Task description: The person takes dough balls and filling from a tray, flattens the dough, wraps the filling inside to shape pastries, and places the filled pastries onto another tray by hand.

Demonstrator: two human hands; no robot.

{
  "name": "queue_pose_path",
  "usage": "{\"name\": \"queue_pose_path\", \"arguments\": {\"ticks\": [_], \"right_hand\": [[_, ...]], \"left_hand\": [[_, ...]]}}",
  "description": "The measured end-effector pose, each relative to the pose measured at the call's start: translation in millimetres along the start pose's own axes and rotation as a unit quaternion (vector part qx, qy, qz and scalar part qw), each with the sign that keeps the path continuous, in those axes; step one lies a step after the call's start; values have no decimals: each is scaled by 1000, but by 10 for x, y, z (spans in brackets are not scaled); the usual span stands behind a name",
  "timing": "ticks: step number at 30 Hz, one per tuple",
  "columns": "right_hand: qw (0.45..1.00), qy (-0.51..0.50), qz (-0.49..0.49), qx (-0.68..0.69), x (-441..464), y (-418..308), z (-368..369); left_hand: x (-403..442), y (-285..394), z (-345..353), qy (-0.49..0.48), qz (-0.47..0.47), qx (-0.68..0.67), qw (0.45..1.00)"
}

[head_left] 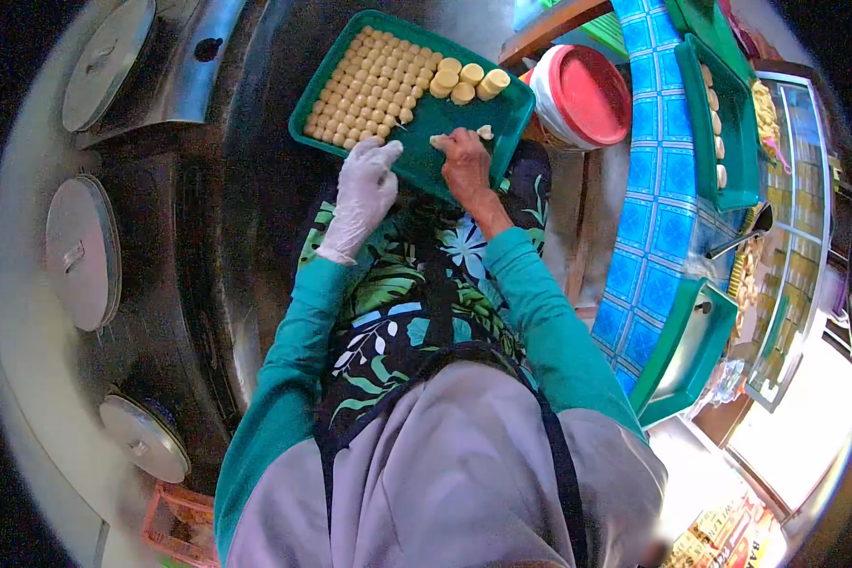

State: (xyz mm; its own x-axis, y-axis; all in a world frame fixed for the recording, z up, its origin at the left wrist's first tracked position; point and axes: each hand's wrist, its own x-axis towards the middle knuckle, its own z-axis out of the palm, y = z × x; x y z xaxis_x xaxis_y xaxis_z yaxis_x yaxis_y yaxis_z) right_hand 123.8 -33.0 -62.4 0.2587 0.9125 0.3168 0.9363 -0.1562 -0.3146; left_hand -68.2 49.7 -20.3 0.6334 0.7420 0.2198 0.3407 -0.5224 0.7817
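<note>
A green tray rests over my lap. Rows of small pale dough balls fill its left part, and several thicker round pieces stand at its upper right. My left hand, in a white glove, is at the tray's near edge with its fingers bent together; what they hold, if anything, is too small to name. Bare and closed, my right hand pinches a small pale piece over the tray. Just beyond it lies a small loose scrap.
A white bucket with a red lid stands right of the tray. Farther right, a blue tiled surface bears green trays. Round metal lids lie along the left. A red crate is at the lower left.
</note>
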Motion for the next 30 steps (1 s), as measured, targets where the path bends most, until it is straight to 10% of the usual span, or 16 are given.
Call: {"name": "queue_pose_path", "arguments": {"ticks": [4,8,16,24,30], "right_hand": [[990,-75,-5,-123,-67,-61,-217],[989,-128,11,-77,-126,61,-280],[994,6,-30,-106,233,191,-386],[910,114,-309,-253,764,126,234],[925,83,-265,-257,685,91,213]], "left_hand": [[147,190,304,-140,105,317,932],[206,192,620,-143,130,329,924],[113,76,707,-57,125,243,960],[-132,-38,605,49,163,47,984],[-87,-39,562,21,156,-4,987]]}}
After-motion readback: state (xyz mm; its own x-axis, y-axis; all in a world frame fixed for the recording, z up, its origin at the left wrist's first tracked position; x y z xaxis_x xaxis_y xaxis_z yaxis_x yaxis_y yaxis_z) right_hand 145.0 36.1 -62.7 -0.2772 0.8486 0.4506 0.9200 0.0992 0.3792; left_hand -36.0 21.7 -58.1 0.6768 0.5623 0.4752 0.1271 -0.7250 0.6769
